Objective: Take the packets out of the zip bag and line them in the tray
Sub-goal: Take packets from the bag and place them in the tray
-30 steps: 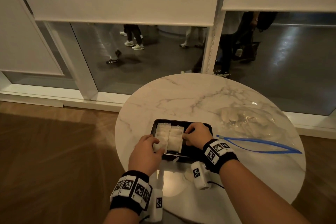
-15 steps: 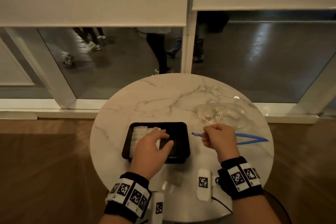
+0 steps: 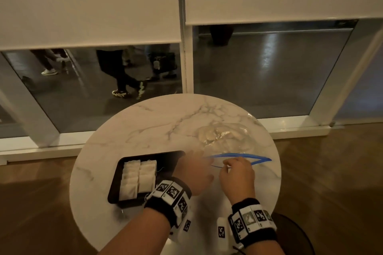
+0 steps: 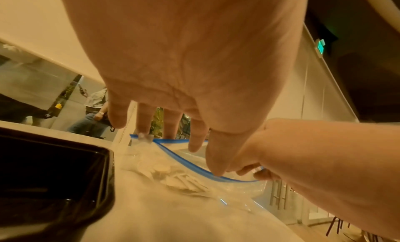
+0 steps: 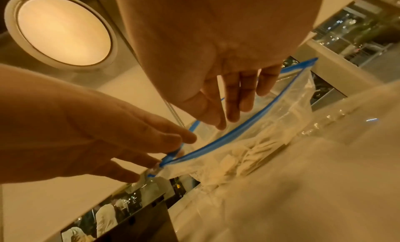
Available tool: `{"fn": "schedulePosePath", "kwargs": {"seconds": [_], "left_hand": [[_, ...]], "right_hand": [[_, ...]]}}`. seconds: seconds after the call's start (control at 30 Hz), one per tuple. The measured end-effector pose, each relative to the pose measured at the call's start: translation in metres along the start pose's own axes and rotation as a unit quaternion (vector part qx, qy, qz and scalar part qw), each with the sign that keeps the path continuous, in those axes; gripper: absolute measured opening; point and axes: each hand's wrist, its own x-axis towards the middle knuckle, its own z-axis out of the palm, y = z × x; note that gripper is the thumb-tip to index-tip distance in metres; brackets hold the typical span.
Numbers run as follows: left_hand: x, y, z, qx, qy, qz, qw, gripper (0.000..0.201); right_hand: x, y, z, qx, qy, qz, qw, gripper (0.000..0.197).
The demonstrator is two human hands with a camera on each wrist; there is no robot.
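Note:
A clear zip bag (image 3: 226,136) with a blue zip strip lies on the right of the round marble table (image 3: 155,126), its mouth towards me and white packets (image 4: 173,174) inside. My right hand (image 3: 227,166) pinches one lip of the mouth and holds it up. My left hand (image 3: 196,159) reaches across with straight, spread fingers (image 4: 142,124) at the mouth's left corner and holds nothing. On the left, the black tray (image 3: 118,176) holds two rows of white packets (image 3: 138,178); its right half is bare.
The table edge curves close round the tray and the bag. A dark round stool (image 3: 294,234) stands at the lower right, below the table. Floor-level windows with lowered blinds run behind the table; people walk outside the glass.
My left hand has left the tray and moved right to the bag's mouth. My right hand has gone from the tray to the bag and taken hold of its lip.

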Motion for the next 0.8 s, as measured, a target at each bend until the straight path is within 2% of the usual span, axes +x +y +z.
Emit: {"fn": "schedulePosePath", "kwargs": {"seconds": [0.13,0.33,0.5,0.57,0.67,0.73,0.8], "left_hand": [[0.006,0.000,-0.003,-0.014,0.040,0.009,0.999,0.061],[0.008,0.005,-0.006,-0.034,0.109,0.021,0.993,0.045],[0.003,0.006,0.000,-0.104,0.196,0.046,0.974,0.031],[0.000,0.006,0.004,-0.108,0.212,0.063,0.969,0.027],[-0.004,0.006,0.009,-0.114,0.215,0.075,0.967,0.035],[-0.006,0.005,0.011,-0.117,0.215,0.073,0.967,0.043],[-0.008,0.005,0.014,-0.111,0.213,0.075,0.968,0.053]], "right_hand": [[0.002,0.005,0.008,-0.121,-0.033,-0.081,0.989,0.028],[0.001,0.004,0.013,-0.186,-0.117,-0.045,0.974,0.034],[0.003,0.010,0.014,-0.095,-0.153,0.023,0.983,0.030],[0.003,0.011,0.014,-0.072,-0.161,0.053,0.983,0.027],[0.009,0.006,0.008,0.071,-0.100,0.123,0.985,0.023],[0.019,0.004,0.005,0.187,-0.024,0.200,0.961,0.024],[0.032,0.005,0.004,0.291,0.013,0.280,0.915,0.032]]}}
